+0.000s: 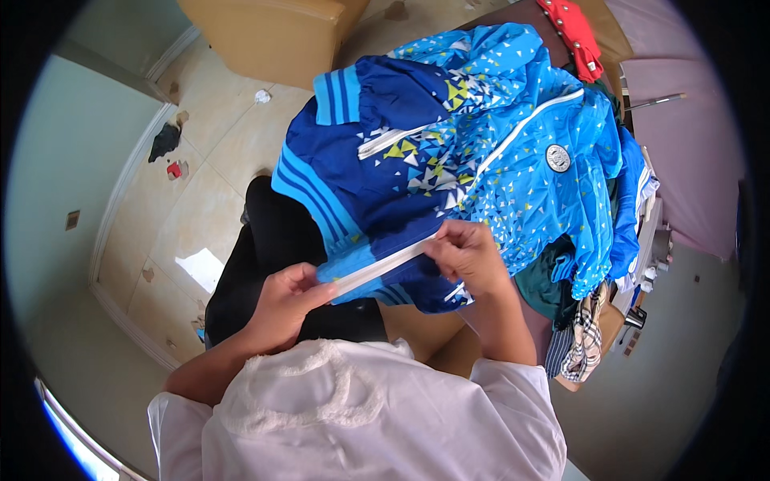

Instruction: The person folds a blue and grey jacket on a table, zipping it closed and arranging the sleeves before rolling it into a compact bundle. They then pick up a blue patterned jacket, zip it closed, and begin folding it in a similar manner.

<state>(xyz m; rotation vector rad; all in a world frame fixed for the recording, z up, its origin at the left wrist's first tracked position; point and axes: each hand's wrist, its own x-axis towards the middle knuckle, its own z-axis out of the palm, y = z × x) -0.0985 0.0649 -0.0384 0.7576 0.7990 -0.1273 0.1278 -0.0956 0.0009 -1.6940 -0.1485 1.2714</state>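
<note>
A blue zip-up jacket [409, 174] with a triangle pattern lies spread over my lap and the furniture before me. My left hand [293, 303] pinches the lower end of its white zipper edge [385, 263] near the light-blue striped hem [313, 198]. Farther up that edge, my right hand [466, 255] grips it between thumb and curled fingers, so the strip runs straight between both hands. The other zipper edge [511, 139] curves across the jacket front beside a round badge [557, 158]. One striped cuff [337, 97] rests folded over the front.
Several garments are heaped at the right, among them a plaid cloth [586, 343] and a dark green one [541, 288]. A red snap-button garment [574, 39] lies at the far end. A tan upholstered seat [271, 39] stands beyond the tiled floor [204, 144], which has scraps on it.
</note>
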